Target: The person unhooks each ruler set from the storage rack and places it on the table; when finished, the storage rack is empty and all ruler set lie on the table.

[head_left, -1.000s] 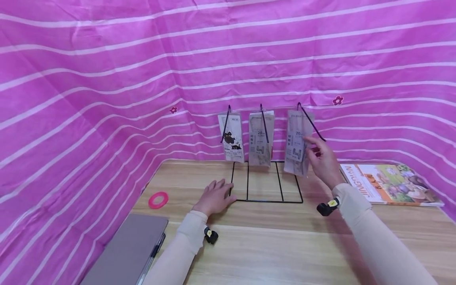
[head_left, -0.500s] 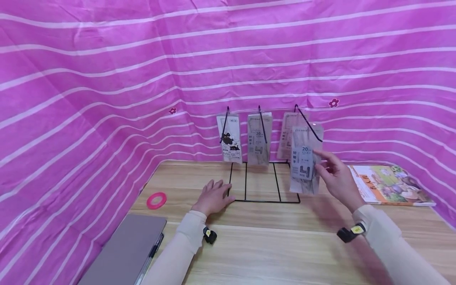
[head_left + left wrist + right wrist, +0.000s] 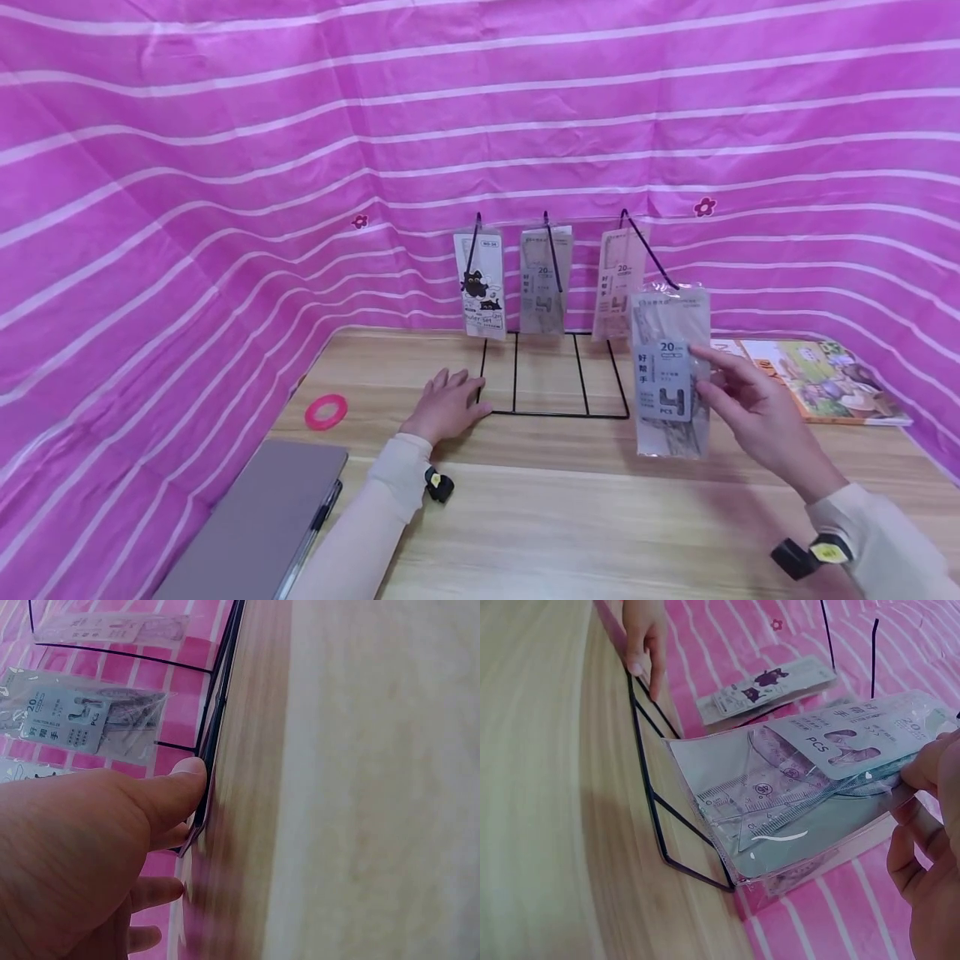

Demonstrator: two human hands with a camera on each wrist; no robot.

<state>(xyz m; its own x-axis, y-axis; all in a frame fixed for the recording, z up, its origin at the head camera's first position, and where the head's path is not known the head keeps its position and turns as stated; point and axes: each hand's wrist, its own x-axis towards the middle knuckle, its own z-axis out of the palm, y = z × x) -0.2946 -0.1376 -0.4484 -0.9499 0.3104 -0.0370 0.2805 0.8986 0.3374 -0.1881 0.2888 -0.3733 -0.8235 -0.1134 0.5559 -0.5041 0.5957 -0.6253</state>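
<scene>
My right hand [image 3: 757,417] pinches the right edge of a clear packet holding a ruler set [image 3: 671,375], between thumb and fingers. Its top lies right at the tip of the rack's right hook; in the right wrist view transparent rulers [image 3: 780,780] show inside. My left hand [image 3: 442,406] rests at the front left corner of the black wire rack [image 3: 558,412], thumb on the wire and fingers spread. On the rack's hooks hang a cat-print ruler set [image 3: 480,287] at left, a grey ruler set packet [image 3: 543,287] in the middle and a pinkish one [image 3: 617,287] at right.
A pink ring [image 3: 326,412] lies on the wooden table [image 3: 525,517] left of the rack. Nearer, a grey notebook [image 3: 255,517] has a pen [image 3: 324,504] along its side. At right lies a colourful book [image 3: 840,379], partly behind my right hand. Pink striped cloth [image 3: 480,108] stands behind.
My right hand has drawn the front ruler set packet along the right hook, toward me and rightward, baring another packet behind it. My left hand stays at the rack's corner.
</scene>
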